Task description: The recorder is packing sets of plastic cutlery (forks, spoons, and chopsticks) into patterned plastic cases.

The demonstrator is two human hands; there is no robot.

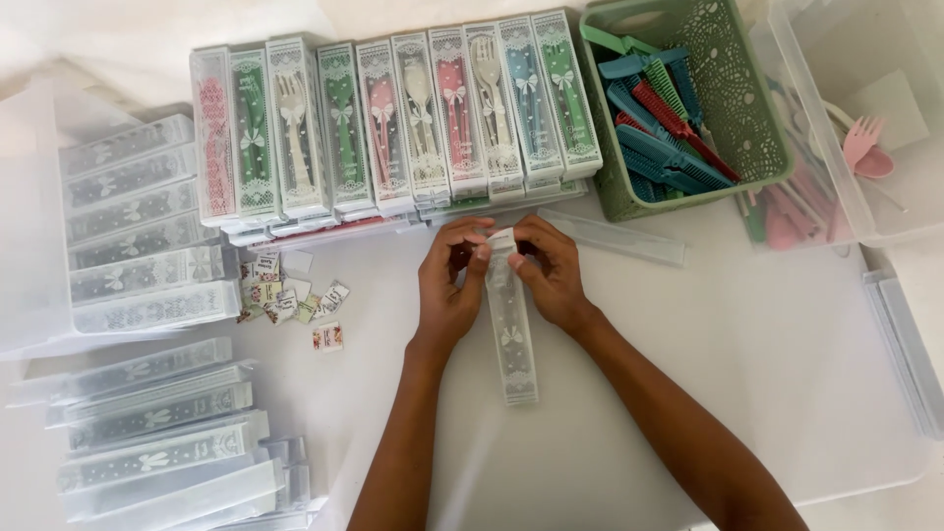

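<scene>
A long clear plastic sleeve box (511,339) with white lace print lies lengthwise on the white table, its far end pinched between both hands. My left hand (447,280) grips the left side of that end with fingers curled. My right hand (551,270) grips the right side, thumb near the flap. The box looks empty. Just beyond my hands stands a row of filled boxes (393,123) holding pastel forks and spoons.
Empty clear boxes are stacked at the left (138,221) and lower left (157,447). Small printed stickers (285,295) lie scattered nearby. A green basket (688,98) holds coloured combs. A clear bin (865,128) at right holds pink cutlery. Another clear sleeve (615,236) lies beside the basket.
</scene>
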